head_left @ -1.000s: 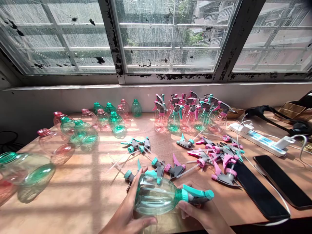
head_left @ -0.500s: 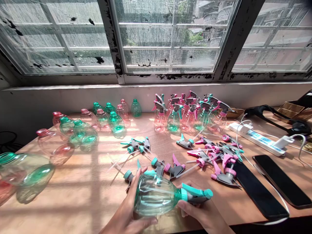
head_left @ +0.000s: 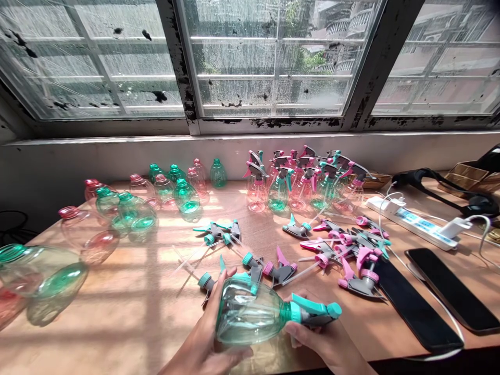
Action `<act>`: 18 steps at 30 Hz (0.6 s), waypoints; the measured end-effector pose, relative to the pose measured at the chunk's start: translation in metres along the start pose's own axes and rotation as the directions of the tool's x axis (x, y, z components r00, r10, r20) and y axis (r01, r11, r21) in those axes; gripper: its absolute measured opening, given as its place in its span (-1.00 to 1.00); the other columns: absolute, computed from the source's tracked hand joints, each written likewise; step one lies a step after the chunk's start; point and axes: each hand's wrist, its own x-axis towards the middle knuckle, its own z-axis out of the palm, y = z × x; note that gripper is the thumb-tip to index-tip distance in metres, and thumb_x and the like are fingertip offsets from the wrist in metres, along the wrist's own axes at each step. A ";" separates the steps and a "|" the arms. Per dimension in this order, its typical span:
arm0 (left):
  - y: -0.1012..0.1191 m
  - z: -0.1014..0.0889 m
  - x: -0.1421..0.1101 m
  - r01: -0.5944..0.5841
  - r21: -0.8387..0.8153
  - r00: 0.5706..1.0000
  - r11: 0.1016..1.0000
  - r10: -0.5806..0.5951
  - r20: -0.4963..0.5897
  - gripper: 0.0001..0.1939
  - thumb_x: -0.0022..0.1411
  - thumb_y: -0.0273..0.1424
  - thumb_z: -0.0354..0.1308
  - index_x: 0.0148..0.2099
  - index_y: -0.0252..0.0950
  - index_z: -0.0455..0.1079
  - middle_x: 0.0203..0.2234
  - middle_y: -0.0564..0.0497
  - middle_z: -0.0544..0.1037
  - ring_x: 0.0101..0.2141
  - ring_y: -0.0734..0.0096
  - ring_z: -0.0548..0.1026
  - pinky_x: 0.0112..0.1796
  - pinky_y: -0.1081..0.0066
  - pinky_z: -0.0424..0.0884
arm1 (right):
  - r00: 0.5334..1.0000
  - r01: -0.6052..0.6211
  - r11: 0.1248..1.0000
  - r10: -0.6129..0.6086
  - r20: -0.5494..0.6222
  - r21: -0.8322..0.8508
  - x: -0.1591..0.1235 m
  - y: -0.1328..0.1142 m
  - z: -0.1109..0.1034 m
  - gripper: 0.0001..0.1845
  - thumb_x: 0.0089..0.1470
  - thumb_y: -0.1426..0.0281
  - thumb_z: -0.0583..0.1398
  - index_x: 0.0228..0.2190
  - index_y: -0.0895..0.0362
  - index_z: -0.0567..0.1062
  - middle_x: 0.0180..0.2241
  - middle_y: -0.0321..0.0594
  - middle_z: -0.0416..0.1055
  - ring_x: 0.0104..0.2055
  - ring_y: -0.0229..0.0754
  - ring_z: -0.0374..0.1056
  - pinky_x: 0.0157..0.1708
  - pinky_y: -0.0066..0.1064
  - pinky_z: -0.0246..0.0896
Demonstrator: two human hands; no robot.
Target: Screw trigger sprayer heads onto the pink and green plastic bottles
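A clear green spray bottle [head_left: 252, 315] lies sideways between my hands above the table's near edge, its neck pointing right. My left hand [head_left: 207, 330] is wrapped round the bottle's base end, thumb below and fingers behind. At the neck, my right hand [head_left: 322, 341] grips the teal-and-grey spray head [head_left: 314, 310], the thumb against the collar; most of its fingers are hidden behind. The head sits on the bottle's mouth. Just beyond the bottle lie loose trigger heads, among them a pink one [head_left: 280, 270] and a teal one [head_left: 207, 281].
Open green and pink bottles [head_left: 187, 198] stand at the left. Bottles with heads fitted [head_left: 300, 190] cluster by the wall. A pile of pink trigger heads [head_left: 344, 245] lies right of centre, beside two phones [head_left: 453, 289], a power strip [head_left: 414, 224] and white cables.
Both hands keep nearly the same hold. The bottle's body turns slightly between them; the bottles and heads on the table stay where they were.
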 end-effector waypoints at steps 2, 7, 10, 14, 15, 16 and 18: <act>0.002 0.001 -0.001 -0.031 0.042 0.999 0.999 0.032 -0.021 0.02 0.39 -0.01 0.24 0.62 0.04 -0.32 0.61 0.01 -0.10 0.52 -0.25 -0.04 0.48 -0.10 -0.06 | 1.000 0.014 1.000 -0.014 0.000 -0.020 0.000 -0.001 0.000 -0.52 0.00 -0.03 0.50 -0.31 0.12 0.63 -0.56 -0.33 0.45 -0.48 -0.18 0.37 -0.42 -0.37 0.35; -0.005 0.001 0.000 -0.044 0.070 0.997 0.997 0.048 -0.052 -0.03 0.44 -0.02 0.19 0.61 0.14 -0.38 0.60 0.06 -0.06 0.53 -0.16 -0.02 0.48 -0.09 -0.11 | 1.000 0.026 0.999 -0.026 0.003 -0.031 0.000 -0.001 -0.001 -0.54 0.03 -0.02 0.49 -0.39 0.11 0.59 -0.57 -0.32 0.46 -0.50 -0.18 0.38 -0.42 -0.36 0.35; -0.011 0.000 0.001 0.004 -0.002 1.000 1.000 -0.004 -0.016 0.20 0.25 -0.03 0.41 0.61 0.11 -0.38 0.61 0.04 -0.13 0.53 -0.24 -0.08 0.48 -0.13 -0.19 | 1.000 0.006 1.000 -0.006 -0.009 -0.015 0.000 -0.002 0.000 -0.52 -0.02 -0.03 0.51 -0.32 0.11 0.62 -0.57 -0.34 0.46 -0.51 -0.18 0.38 -0.43 -0.36 0.37; -0.008 -0.001 0.002 0.001 -0.008 1.000 1.000 -0.002 -0.018 0.03 0.35 -0.05 0.31 0.61 0.04 -0.24 0.61 0.00 -0.11 0.54 -0.22 -0.11 0.48 -0.14 -0.25 | 1.000 -0.005 1.000 0.005 -0.013 -0.010 -0.001 0.000 0.000 -0.49 -0.05 -0.04 0.52 -0.28 0.12 0.65 -0.57 -0.33 0.46 -0.50 -0.16 0.39 -0.43 -0.34 0.40; -0.006 0.000 0.002 -0.002 -0.015 1.000 1.000 0.002 -0.024 -0.01 0.37 -0.05 0.29 0.61 0.04 -0.22 0.60 0.00 -0.07 0.53 -0.20 -0.05 0.49 -0.12 -0.22 | 1.000 -0.004 1.000 0.004 -0.017 -0.015 0.000 0.001 0.000 -0.49 -0.04 -0.04 0.51 -0.28 0.12 0.66 -0.58 -0.33 0.47 -0.51 -0.15 0.40 -0.43 -0.33 0.40; -0.004 0.000 0.002 -0.009 -0.026 1.000 1.000 0.008 -0.030 -0.03 0.39 -0.04 0.27 0.61 0.04 -0.22 0.59 -0.01 -0.04 0.52 -0.18 0.00 0.49 -0.10 -0.18 | 1.000 -0.003 1.000 0.003 -0.021 -0.023 0.000 0.002 -0.001 -0.49 -0.03 -0.04 0.51 -0.28 0.12 0.66 -0.59 -0.32 0.48 -0.51 -0.15 0.40 -0.43 -0.33 0.40; -0.002 0.002 0.002 -0.037 -0.034 0.999 0.999 0.036 -0.039 -0.07 0.42 -0.01 0.21 0.61 0.06 -0.22 0.59 0.00 -0.03 0.52 -0.15 0.01 0.49 -0.07 -0.13 | 1.000 -0.001 0.999 0.000 -0.024 -0.047 0.000 0.004 -0.003 -0.49 0.01 -0.06 0.48 -0.30 0.14 0.67 -0.61 -0.30 0.49 -0.52 -0.14 0.40 -0.42 -0.32 0.38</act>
